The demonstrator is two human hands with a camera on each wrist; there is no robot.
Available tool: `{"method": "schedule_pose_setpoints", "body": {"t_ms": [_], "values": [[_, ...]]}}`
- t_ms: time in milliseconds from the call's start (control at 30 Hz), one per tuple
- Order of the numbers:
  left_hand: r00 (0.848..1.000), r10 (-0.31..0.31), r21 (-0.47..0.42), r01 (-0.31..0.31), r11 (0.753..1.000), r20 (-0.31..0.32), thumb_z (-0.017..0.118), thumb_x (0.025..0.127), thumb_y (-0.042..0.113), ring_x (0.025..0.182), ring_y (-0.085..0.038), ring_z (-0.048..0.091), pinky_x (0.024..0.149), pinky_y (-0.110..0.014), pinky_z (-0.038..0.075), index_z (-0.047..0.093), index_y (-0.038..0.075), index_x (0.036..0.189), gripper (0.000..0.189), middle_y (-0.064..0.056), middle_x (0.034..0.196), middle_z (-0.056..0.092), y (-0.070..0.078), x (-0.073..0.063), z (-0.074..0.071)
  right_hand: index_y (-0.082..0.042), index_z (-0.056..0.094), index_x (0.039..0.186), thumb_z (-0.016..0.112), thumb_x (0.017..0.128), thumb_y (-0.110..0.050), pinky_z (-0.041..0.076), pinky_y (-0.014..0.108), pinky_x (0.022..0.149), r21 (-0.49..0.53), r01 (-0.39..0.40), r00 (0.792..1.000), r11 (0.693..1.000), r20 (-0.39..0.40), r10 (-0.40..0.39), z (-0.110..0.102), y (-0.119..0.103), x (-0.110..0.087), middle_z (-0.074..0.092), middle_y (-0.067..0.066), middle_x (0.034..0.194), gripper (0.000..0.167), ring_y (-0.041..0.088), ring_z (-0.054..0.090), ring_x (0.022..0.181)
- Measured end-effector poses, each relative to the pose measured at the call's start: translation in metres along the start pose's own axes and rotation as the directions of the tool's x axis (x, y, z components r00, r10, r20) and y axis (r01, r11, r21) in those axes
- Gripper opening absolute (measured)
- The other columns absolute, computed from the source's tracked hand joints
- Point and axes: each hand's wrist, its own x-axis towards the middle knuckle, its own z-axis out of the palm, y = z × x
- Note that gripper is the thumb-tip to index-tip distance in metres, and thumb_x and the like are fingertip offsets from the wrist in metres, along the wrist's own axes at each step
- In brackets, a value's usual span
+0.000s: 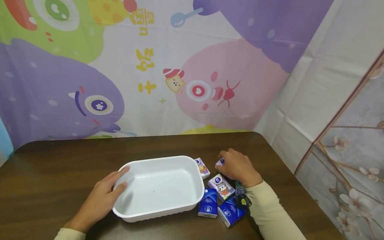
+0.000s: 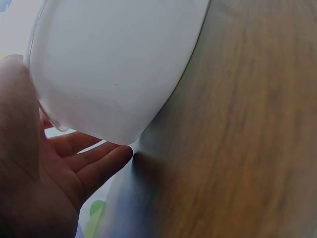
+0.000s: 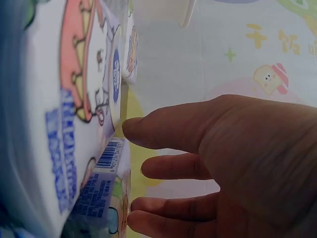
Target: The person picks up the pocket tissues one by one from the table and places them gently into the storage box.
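At the left end of a white plastic basin [image 1: 159, 215], my left hand [image 1: 100, 196] holds the rim. In the left wrist view, the thumb lies over the rim and the other fingers stretch along the outer wall. My right hand [image 1: 238, 168] is over a lilac tissue pack [image 1: 220, 163], partly hidden beneath it. In the right wrist view, spread fingers reach to that pack's barcode side [image 3: 110, 156], not curled round it. Closer to the basin lie a lilac cartoon tissue pack [image 1: 222, 187] and another [image 1: 202, 168] by the rim.
Two blue tissue packs [image 1: 208, 203] lie right of the basin, the second [image 1: 230, 213] partly under the right wrist's dark strap [image 1: 242, 200]. A brown wooden table [image 1: 54, 173] bears everything. Behind it hangs a cartoon-print cloth [image 1: 144, 116]; a flowered cloth [image 1: 354, 173] is at the right.
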Motion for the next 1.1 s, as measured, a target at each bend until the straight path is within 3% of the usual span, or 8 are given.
{"method": "schedule_pose_setpoints", "body": {"t_ms": [133, 233, 1100], "values": [[1.000, 0.020, -0.009, -0.020, 1.000, -0.016, 0.064, 0.098, 0.014, 0.120, -0.035, 0.056, 0.095, -0.015, 0.034, 0.057, 0.008, 0.142, 0.046, -0.016, 0.129, 0.063, -0.0005, 0.0012, -0.0005, -0.009, 0.070, 0.119, 0.077, 0.086, -0.039, 0.052, 0.056, 0.084, 0.006, -0.011, 1.000, 1.000, -0.002, 0.011, -0.0012, 0.0020, 0.0007, 0.066, 0.012, 0.108, 0.046, 0.032, 0.065, 0.098], [0.999, 0.027, -0.016, -0.028, 0.999, -0.021, 0.064, 0.098, 0.014, 0.118, -0.034, 0.057, 0.092, -0.006, 0.028, 0.057, 0.007, 0.142, 0.045, -0.015, 0.128, 0.063, 0.0000, 0.0019, -0.0006, -0.009, 0.070, 0.120, 0.077, 0.085, -0.040, 0.052, 0.056, 0.084, 0.013, -0.020, 1.000, 1.000, -0.002, 0.020, -0.0017, 0.0033, 0.0005, 0.065, 0.012, 0.108, 0.047, 0.032, 0.065, 0.097], [0.999, 0.034, -0.027, -0.035, 0.999, -0.027, 0.064, 0.098, 0.013, 0.118, -0.033, 0.057, 0.093, -0.005, 0.026, 0.058, 0.008, 0.142, 0.045, -0.015, 0.128, 0.064, -0.0009, -0.0002, 0.0006, -0.007, 0.070, 0.121, 0.077, 0.086, -0.038, 0.052, 0.055, 0.086, -0.003, -0.008, 1.000, 1.000, 0.024, 0.008, 0.0029, 0.0055, 0.0019, 0.069, 0.011, 0.109, 0.047, 0.032, 0.065, 0.103]]}}
